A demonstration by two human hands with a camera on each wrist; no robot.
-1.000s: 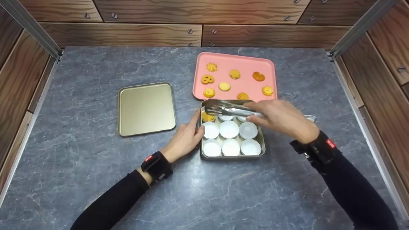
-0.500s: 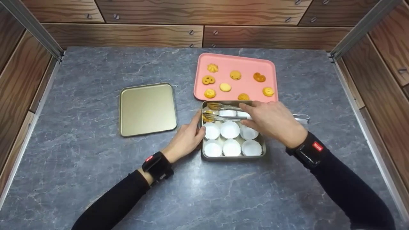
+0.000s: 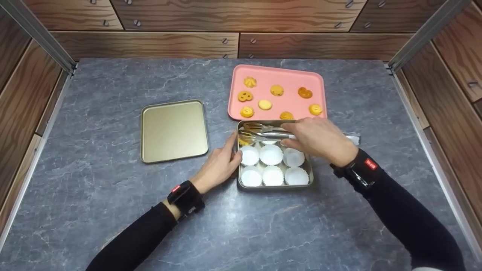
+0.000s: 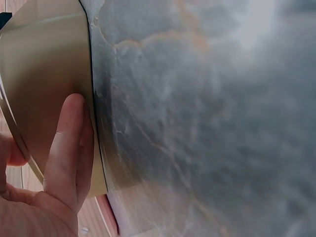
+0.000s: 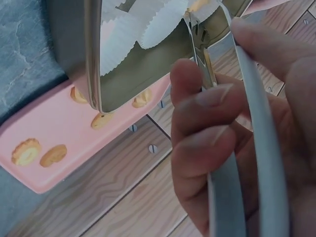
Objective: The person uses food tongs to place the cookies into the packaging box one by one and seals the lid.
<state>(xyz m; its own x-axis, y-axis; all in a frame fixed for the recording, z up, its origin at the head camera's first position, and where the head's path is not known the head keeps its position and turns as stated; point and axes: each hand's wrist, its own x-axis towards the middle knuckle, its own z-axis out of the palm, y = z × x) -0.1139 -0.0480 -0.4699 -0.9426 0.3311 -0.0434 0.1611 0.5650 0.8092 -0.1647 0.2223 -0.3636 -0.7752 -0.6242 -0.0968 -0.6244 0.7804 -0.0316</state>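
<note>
A rectangular metal tin (image 3: 275, 187) holds several white paper cups (image 3: 271, 155). My left hand (image 3: 220, 165) steadies it from the left, with straight fingers (image 4: 69, 138) flat on the outer wall and the thumb at the rim. My right hand (image 3: 321, 139) grips a pair of metal tongs (image 5: 269, 153) lying across the tin's back row. The tongs' two arms stand apart, their tips in the back left corner. There a yellow cookie (image 3: 244, 142) sits in a cup, partly covered by the tongs; the cups beside it are largely hidden behind tongs and hand.
Behind the tin is a pink tray (image 3: 293, 77) bearing several cookies of different shapes, among them a pretzel cookie (image 3: 245, 96) and a plain round one (image 3: 265, 104). A gold-coloured lid (image 3: 174, 131) lies at the left. Wood-patterned panels (image 3: 150, 45) border the grey marbled table (image 3: 241, 233).
The tongs' arms have parted and sunk lower into the tin's back left corner, exposing part of the cookie. My right wrist has shifted slightly left, while my left hand stays put.
</note>
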